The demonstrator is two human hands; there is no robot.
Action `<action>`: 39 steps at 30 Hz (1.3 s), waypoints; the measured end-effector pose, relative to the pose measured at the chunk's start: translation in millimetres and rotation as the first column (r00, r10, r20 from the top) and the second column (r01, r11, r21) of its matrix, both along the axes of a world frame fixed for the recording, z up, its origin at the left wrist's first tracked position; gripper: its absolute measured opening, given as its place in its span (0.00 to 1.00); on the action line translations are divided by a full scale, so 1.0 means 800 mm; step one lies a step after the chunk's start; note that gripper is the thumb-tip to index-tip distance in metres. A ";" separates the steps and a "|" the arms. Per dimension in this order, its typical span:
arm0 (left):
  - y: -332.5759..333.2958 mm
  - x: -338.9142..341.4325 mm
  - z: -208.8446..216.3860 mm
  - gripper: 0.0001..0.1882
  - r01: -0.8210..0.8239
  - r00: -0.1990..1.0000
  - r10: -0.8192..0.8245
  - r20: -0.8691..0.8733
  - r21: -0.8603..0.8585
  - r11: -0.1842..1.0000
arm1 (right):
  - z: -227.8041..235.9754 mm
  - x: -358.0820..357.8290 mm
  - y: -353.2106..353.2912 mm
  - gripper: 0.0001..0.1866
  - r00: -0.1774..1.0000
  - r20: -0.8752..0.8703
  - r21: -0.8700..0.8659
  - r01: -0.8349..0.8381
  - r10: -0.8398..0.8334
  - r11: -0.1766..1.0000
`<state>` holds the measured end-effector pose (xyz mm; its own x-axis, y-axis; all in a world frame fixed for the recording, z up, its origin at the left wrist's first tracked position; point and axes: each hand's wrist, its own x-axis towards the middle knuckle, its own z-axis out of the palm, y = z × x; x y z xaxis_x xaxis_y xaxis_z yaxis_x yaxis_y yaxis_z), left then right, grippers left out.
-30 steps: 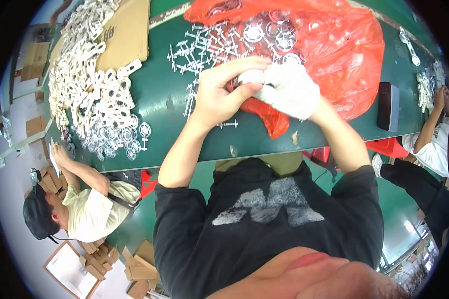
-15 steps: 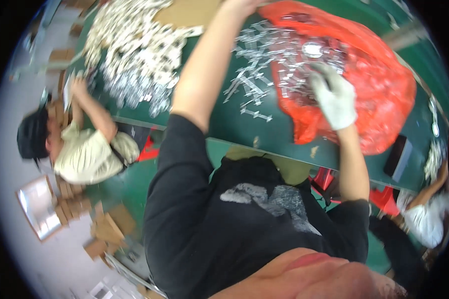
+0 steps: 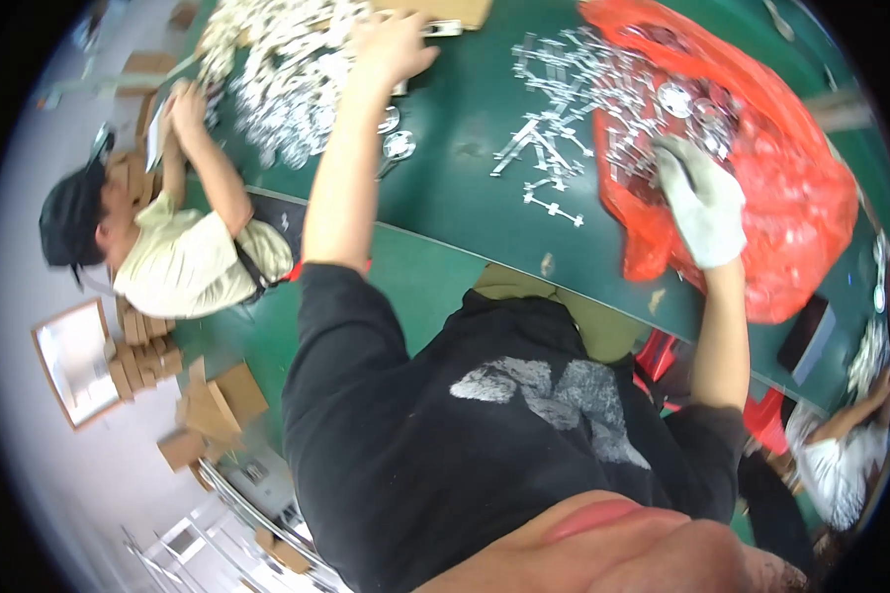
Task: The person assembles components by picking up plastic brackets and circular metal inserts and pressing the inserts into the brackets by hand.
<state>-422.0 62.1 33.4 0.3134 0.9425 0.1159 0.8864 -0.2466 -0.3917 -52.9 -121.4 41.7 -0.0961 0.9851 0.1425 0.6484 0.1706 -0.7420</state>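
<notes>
My left hand is bare and reaches far forward, over the right edge of a big heap of whitish and silver metal parts. Its fingers are apart, and a flat slotted metal piece lies just beyond them. In a whitish glove, my right hand rests at a red plastic bag. Its half-bent fingers are apart, at the edge of small silver metal pieces heaped on the bag. Round shiny parts lie beyond its fingertips.
More silver pieces are scattered on the green table left of the bag. Cardboard lies at the far edge of view. A dark oblong box is at the near right. Co-workers sit at left and right.
My left hand has come back and left from the far edge to the whitish heap. My right hand remains by the metal pieces on the red bag. The view has shifted.
</notes>
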 end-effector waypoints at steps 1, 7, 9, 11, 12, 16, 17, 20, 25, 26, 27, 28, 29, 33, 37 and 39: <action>0.012 -0.021 -0.024 0.23 -0.011 0.994 0.010 0.110 0.014 1.000 | -0.001 0.000 0.000 0.15 0.999 0.012 0.032 -0.031 0.031 0.999; 0.003 -0.012 -0.040 0.15 0.148 0.964 -0.190 0.188 0.215 0.965 | 0.007 -0.005 0.006 0.15 0.996 0.082 -0.051 -0.032 0.036 0.998; 0.001 0.004 -0.036 0.16 0.151 0.770 -0.253 0.586 0.217 0.964 | 0.000 0.000 0.003 0.14 0.998 0.063 0.035 -0.027 0.025 0.999; -0.010 0.039 -0.010 0.17 0.288 0.552 -0.127 0.824 -0.045 0.957 | -0.009 0.003 -0.003 0.14 0.999 -0.013 0.075 0.034 -0.033 0.997; -0.023 0.063 -0.003 0.18 0.425 0.255 0.022 0.967 -0.132 0.896 | -0.006 0.000 -0.004 0.16 1.000 -0.003 0.163 0.030 -0.030 0.986; -0.068 0.143 0.038 0.20 0.781 0.140 0.369 0.919 -0.331 0.529 | 0.004 -0.005 0.010 0.31 0.985 0.174 0.587 -0.086 -0.021 0.805; -0.074 0.161 0.038 0.20 0.826 0.158 0.381 0.911 -0.333 0.454 | 0.001 -0.007 0.015 0.33 0.988 0.155 0.622 -0.093 -0.007 0.777; -0.100 0.221 0.039 0.19 0.789 0.173 0.383 0.907 -0.360 0.498 | -0.003 -0.009 0.017 0.31 0.981 0.196 0.599 -0.125 0.006 0.791; -0.079 0.244 -0.001 0.19 0.805 0.066 0.344 0.937 -0.254 0.536 | -0.021 0.010 0.028 0.26 0.974 0.181 0.372 0.057 -0.132 0.926; -0.079 0.244 0.005 0.19 0.789 0.092 0.376 0.922 -0.298 0.537 | -0.022 0.014 0.028 0.27 0.969 0.195 0.351 0.076 -0.152 0.933; -0.077 0.236 0.011 0.19 0.784 0.145 0.370 0.918 -0.335 0.523 | -0.022 0.015 0.027 0.27 0.962 0.201 0.379 0.099 -0.186 0.920; -0.068 0.228 0.013 0.20 0.750 0.205 0.360 0.910 -0.382 0.540 | -0.023 0.014 0.028 0.28 0.955 0.202 0.413 0.119 -0.218 0.903; -0.052 0.220 0.013 0.21 0.713 0.265 0.352 0.898 -0.428 0.556 | -0.022 0.015 0.020 0.29 0.949 0.190 0.406 0.159 -0.254 0.900; 0.069 0.093 0.026 0.24 0.420 0.326 0.527 0.785 -0.620 0.663 | -0.021 0.012 0.021 0.27 0.957 0.190 0.338 0.148 -0.221 0.930; 0.201 -0.080 0.043 0.25 0.106 -0.036 0.515 0.857 -0.509 0.854 | -0.033 0.017 0.020 0.25 0.959 0.232 0.241 0.103 -0.160 0.965; 0.240 -0.158 0.048 0.23 -0.122 -0.178 0.429 0.886 -0.452 0.884 | -0.024 0.013 0.019 0.24 0.966 0.229 0.222 0.065 -0.117 0.973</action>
